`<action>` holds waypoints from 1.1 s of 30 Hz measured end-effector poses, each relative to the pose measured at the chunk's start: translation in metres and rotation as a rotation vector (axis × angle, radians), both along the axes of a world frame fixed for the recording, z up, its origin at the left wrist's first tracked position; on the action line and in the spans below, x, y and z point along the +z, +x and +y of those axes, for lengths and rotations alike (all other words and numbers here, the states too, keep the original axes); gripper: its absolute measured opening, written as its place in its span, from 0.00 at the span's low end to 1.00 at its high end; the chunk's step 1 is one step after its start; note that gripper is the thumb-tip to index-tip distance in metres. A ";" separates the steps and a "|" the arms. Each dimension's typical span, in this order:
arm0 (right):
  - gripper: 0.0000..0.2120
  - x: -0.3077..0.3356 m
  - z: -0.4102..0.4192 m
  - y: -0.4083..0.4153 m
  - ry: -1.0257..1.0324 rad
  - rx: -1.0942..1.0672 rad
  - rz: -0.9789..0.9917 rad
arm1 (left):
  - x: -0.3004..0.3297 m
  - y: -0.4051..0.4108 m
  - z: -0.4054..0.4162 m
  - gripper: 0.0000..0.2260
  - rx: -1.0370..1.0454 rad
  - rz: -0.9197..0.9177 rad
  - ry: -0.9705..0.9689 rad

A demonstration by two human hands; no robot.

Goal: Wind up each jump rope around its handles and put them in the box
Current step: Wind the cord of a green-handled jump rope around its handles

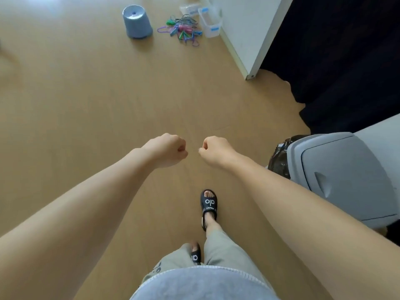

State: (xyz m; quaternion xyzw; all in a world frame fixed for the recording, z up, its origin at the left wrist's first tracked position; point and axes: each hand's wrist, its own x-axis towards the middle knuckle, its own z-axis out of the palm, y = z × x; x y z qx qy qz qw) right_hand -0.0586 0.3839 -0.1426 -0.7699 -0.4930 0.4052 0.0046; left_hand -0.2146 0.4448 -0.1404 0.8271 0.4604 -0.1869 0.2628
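A tangled heap of jump ropes (180, 29) with green, pink, purple and blue handles lies on the wooden floor far ahead. A clear plastic box (210, 22) with blue labels stands right beside the heap, against the white wall. My left hand (167, 150) and my right hand (214, 149) are held out in front of me at waist height, both closed into fists with nothing in them, a small gap between them. Both hands are far from the ropes and the box.
An upturned grey bucket (137, 21) stands left of the ropes. A white wall panel (249, 35) ends at a corner to the right, with a dark area behind it. A grey lidded bin (337, 176) stands close on my right. My feet in black sandals (208, 205) are below.
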 end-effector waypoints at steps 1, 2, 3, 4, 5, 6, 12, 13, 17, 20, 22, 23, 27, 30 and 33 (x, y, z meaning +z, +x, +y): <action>0.11 -0.002 0.019 0.003 0.003 0.002 0.011 | 0.001 0.002 0.016 0.11 0.025 -0.005 0.013; 0.11 -0.003 0.033 0.005 0.003 0.000 0.028 | 0.002 0.002 0.029 0.10 0.052 -0.008 0.022; 0.11 -0.004 0.054 0.008 -0.003 0.001 0.050 | 0.001 0.002 0.049 0.09 0.084 -0.006 0.027; 0.11 -0.006 0.076 0.012 -0.017 0.005 0.068 | 0.001 0.004 0.069 0.09 0.113 -0.002 0.022; 0.10 -0.008 0.097 0.017 -0.030 0.016 0.082 | 0.000 0.006 0.088 0.09 0.135 -0.004 0.019; 0.10 -0.010 0.117 0.021 -0.033 0.028 0.091 | -0.001 0.008 0.106 0.08 0.156 -0.015 0.021; 0.11 -0.015 0.255 0.033 -0.016 0.091 0.054 | -0.006 0.014 0.220 0.06 0.234 -0.092 0.024; 0.11 -0.016 0.281 0.031 -0.015 0.107 0.046 | -0.009 0.012 0.243 0.05 0.240 -0.095 0.032; 0.11 -0.022 0.383 0.025 0.022 0.086 0.029 | -0.020 0.004 0.346 0.06 0.240 -0.110 0.058; 0.10 -0.030 0.452 0.020 0.010 0.038 0.019 | -0.028 -0.001 0.424 0.07 0.209 -0.116 0.044; 0.10 -0.031 0.496 0.017 0.003 -0.006 0.026 | -0.031 -0.005 0.474 0.07 0.168 -0.110 0.027; 0.11 -0.030 0.521 0.016 0.010 -0.027 0.032 | -0.030 -0.006 0.500 0.07 0.157 -0.108 0.019; 0.10 -0.024 0.605 0.020 0.030 -0.039 0.018 | -0.017 0.004 0.592 0.07 0.096 -0.108 0.003; 0.10 -0.025 0.679 0.032 0.037 -0.058 0.024 | -0.016 0.021 0.669 0.07 0.050 -0.098 0.011; 0.11 -0.034 0.764 0.055 0.052 -0.079 0.033 | -0.019 0.042 0.753 0.07 0.014 -0.097 0.039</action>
